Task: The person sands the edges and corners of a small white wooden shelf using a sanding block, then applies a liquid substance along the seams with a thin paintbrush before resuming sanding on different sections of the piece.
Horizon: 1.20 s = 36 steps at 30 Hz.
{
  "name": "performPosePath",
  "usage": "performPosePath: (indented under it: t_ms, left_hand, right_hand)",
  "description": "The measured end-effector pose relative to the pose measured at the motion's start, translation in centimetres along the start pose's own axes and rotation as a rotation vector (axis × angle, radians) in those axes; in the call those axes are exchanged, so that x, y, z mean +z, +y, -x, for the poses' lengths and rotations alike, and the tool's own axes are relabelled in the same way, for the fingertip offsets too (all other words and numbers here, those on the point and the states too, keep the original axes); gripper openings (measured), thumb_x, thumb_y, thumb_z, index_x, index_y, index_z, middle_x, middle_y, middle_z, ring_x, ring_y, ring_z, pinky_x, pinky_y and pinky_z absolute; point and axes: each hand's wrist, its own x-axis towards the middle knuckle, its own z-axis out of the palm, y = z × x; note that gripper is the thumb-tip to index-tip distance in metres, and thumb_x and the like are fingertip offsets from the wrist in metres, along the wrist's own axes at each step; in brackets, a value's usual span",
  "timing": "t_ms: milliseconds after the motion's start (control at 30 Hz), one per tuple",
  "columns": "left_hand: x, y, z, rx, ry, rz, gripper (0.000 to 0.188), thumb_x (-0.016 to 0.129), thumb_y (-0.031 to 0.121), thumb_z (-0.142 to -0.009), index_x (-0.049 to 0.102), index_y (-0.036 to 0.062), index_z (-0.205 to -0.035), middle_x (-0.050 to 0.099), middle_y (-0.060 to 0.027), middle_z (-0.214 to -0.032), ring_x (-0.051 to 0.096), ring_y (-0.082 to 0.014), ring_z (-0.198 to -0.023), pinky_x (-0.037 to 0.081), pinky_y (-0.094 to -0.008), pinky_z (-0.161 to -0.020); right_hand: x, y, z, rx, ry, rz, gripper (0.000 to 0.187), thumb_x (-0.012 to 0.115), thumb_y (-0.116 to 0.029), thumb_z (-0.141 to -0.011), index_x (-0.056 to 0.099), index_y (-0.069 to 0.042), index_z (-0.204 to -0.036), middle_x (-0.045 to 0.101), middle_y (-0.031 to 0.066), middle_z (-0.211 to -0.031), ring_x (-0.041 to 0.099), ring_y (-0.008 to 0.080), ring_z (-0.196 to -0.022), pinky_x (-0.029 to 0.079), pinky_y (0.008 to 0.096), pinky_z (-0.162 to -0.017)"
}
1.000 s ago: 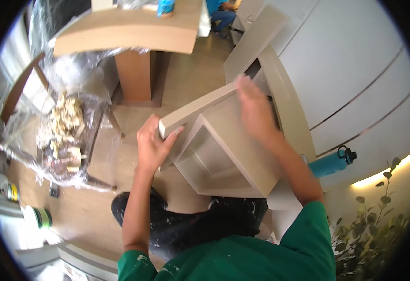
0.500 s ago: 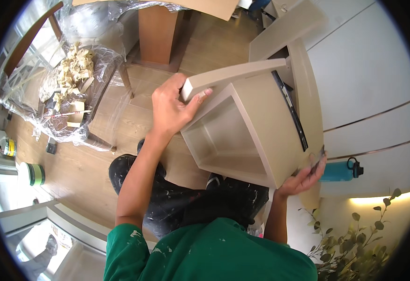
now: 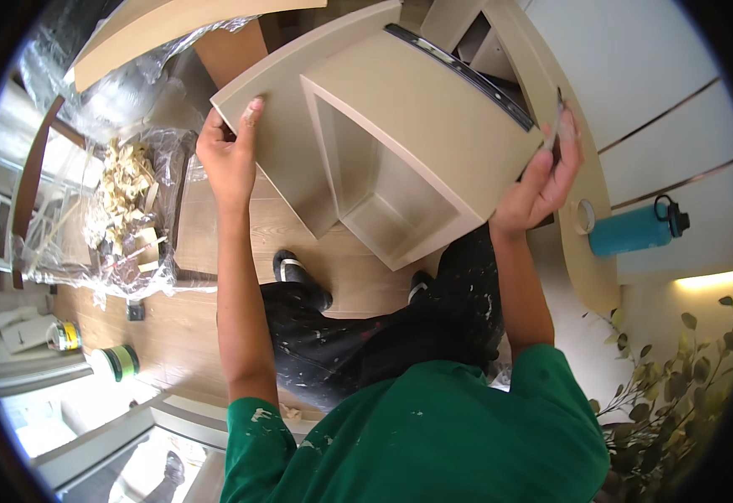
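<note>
The beige box-shaped drawer (image 3: 433,117) appears smooth and matt; its long black rail (image 3: 460,70), metallic and glossy; the brown floor (image 3: 366,289), wood-grained.

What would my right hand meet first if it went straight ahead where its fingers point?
Your right hand would probably meet the beige cabinet top first, though depth is unclear.

the drawer (image 3: 408,117) is plain beige, its slide rail (image 3: 458,67) black. the shirt (image 3: 417,436) is green, flecked with white; the trousers (image 3: 324,344) are black with scattered white specks. the bottle (image 3: 632,231) is teal with a black cap (image 3: 678,220), the floor (image 3: 349,281) light brown with wood grain, the cupboard panels (image 3: 626,59) white.
</note>
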Motion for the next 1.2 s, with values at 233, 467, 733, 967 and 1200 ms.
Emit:
performPosePath:
  t_ms: [233, 467, 733, 967, 1200]
  left_hand:
    - [-0.1, -1.4, -2.2, 0.068, 0.017, -0.066, 0.025, 0.075, 0.02, -0.099, 0.074, -0.0021, -0.11, 0.072, -0.0002, -0.091, 0.054, -0.0032, -0.074, 0.044, -0.0223, -0.064]
    - [-0.9, -2.2, -3.5, 0.136, 0.026, -0.112, 0.034, 0.072, 0.027, -0.101, 0.074, -0.0043, -0.113, 0.075, -0.0055, -0.098, 0.062, -0.0085, -0.085, 0.051, -0.0265, -0.077]
    - [-1.0, -4.5, -4.6, 0.104, 0.204, -0.175, 0.044, 0.083, 0.037, -0.089, 0.075, -0.0055, -0.097, 0.072, -0.0071, -0.076, 0.06, -0.0096, -0.07, 0.051, -0.0283, -0.067]
    - [-0.9, -4.2, -4.9, 0.054, 0.196, 0.028, 0.032, 0.081, 0.029, -0.093, 0.072, 0.0001, -0.084, 0.067, -0.0001, -0.071, 0.051, -0.0056, -0.063, 0.044, -0.0261, -0.057]
    - [-2.1, -3.1, -4.0, -0.073, 0.097, -0.185, 0.046, 0.082, 0.039, -0.09, 0.075, -0.0056, -0.096, 0.069, -0.0035, -0.073, 0.057, -0.0073, -0.066, 0.048, -0.0268, -0.062]
  right_hand:
    - [1.7, 0.5, -1.3, -0.069, -0.032, 0.027, 0.038, 0.05, -0.007, -0.101, 0.06, 0.006, -0.136, 0.059, 0.0235, -0.141, 0.053, 0.0359, -0.133, 0.04, 0.0442, -0.115]
    - [3.7, 0.4, -2.6, -0.123, -0.081, 0.037, 0.041, 0.061, 0.005, -0.091, 0.063, 0.003, -0.132, 0.062, 0.0191, -0.137, 0.056, 0.033, -0.129, 0.043, 0.0411, -0.112]
    - [6.1, 0.2, -2.5, -0.048, -0.099, -0.002, 0.047, 0.06, 0.007, -0.093, 0.054, 0.007, -0.14, 0.058, 0.0195, -0.141, 0.054, 0.0279, -0.134, 0.037, 0.0382, -0.117]
    - [6.9, 0.3, -2.7, -0.034, -0.135, -0.053, 0.041, 0.067, 0.003, -0.094, 0.057, 0.007, -0.134, 0.061, 0.0171, -0.141, 0.058, 0.0243, -0.13, 0.043, 0.0386, -0.113]
    - [5.9, -1.2, -2.2, -0.017, -0.101, -0.002, 0.043, 0.07, 0.005, -0.094, 0.059, 0.005, -0.135, 0.062, 0.0161, -0.138, 0.059, 0.0252, -0.128, 0.045, 0.0384, -0.112]
